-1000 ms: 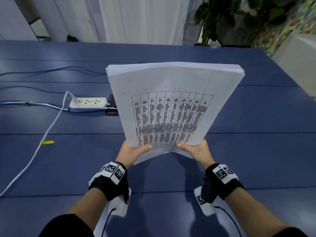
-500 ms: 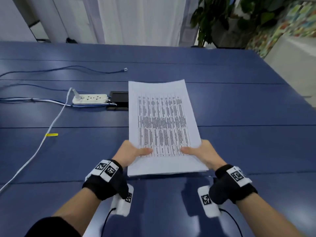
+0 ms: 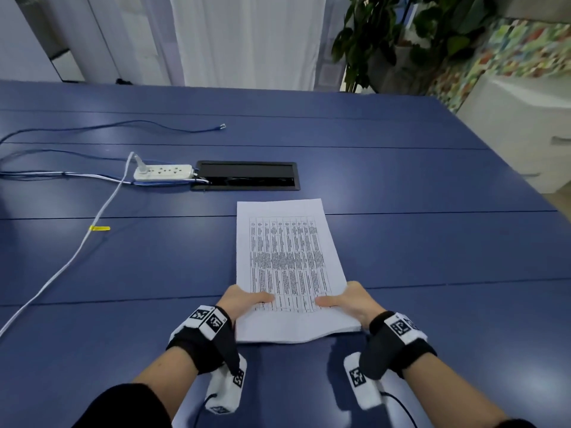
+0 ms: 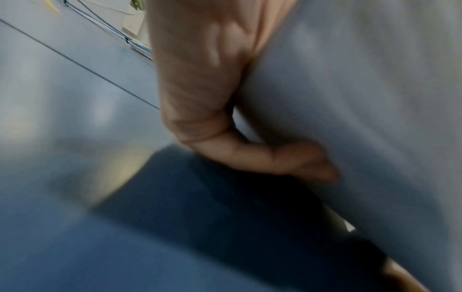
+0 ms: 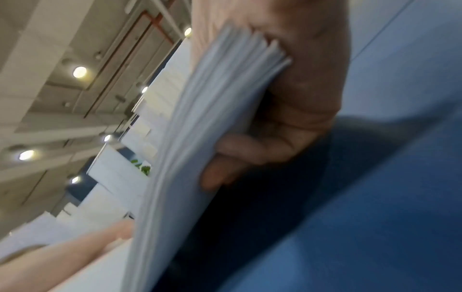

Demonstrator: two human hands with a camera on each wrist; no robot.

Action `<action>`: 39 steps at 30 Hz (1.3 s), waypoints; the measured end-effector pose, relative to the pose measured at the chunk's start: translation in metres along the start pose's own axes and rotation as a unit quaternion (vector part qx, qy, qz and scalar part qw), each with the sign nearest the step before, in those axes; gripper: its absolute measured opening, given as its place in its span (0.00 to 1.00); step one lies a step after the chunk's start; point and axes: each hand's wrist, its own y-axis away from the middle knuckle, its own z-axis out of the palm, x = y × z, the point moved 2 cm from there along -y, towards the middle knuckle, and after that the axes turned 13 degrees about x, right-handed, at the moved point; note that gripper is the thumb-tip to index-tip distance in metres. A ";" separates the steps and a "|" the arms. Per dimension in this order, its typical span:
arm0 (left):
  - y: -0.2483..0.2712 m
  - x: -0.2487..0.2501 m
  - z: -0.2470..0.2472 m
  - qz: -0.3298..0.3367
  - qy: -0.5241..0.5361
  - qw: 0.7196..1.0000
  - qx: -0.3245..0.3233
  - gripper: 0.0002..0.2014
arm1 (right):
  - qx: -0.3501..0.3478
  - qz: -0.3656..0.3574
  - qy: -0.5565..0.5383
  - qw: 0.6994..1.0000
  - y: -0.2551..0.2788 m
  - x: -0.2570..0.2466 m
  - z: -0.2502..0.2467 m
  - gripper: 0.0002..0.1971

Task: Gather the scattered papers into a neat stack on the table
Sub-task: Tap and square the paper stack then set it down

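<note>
A stack of white papers with a printed table on its top sheet lies lengthwise on the blue table, its near end still raised a little. My left hand grips the near left corner, thumb on top and fingers under the stack. My right hand grips the near right corner the same way. In the right wrist view the layered sheet edges show, with my fingers curled beneath them.
A black cable hatch is set into the table just beyond the stack. A white power strip with white and blue cables lies to the left. A white cabinet and plants stand off the table's right side.
The stack was held upright a second ago. Both hands have tipped it forward and lowered it nearly flat onto the table, keeping their grip on the near corners.
</note>
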 end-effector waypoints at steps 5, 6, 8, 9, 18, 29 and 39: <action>-0.005 -0.009 -0.006 -0.026 0.036 0.999 0.022 0.47 | 0.017 -0.009 0.006 1.000 -0.006 -0.006 0.003 0.18; -0.002 -0.010 -0.006 -0.037 0.051 0.998 0.017 0.38 | 0.021 -0.009 0.005 1.000 -0.007 -0.007 0.005 0.19; 0.009 -0.012 -0.007 -0.072 0.045 0.996 -0.007 0.21 | 0.023 -0.010 0.004 1.000 -0.010 -0.011 0.008 0.19; 0.012 -0.014 -0.007 -0.076 0.052 0.996 -0.015 0.18 | 0.025 -0.011 0.006 1.000 -0.013 -0.013 0.010 0.20; 0.003 -0.010 -0.002 -0.006 0.025 0.997 0.073 0.13 | 0.066 -0.038 0.098 0.992 -0.024 -0.019 0.010 0.13; -0.063 -0.027 -0.001 0.053 -0.182 0.981 0.036 0.26 | 0.107 -0.017 0.276 0.955 -0.019 -0.007 0.010 0.09; -0.067 -0.038 -0.017 0.041 -0.074 0.995 0.045 0.18 | 0.099 -0.026 0.199 0.975 -0.014 -0.001 0.000 0.07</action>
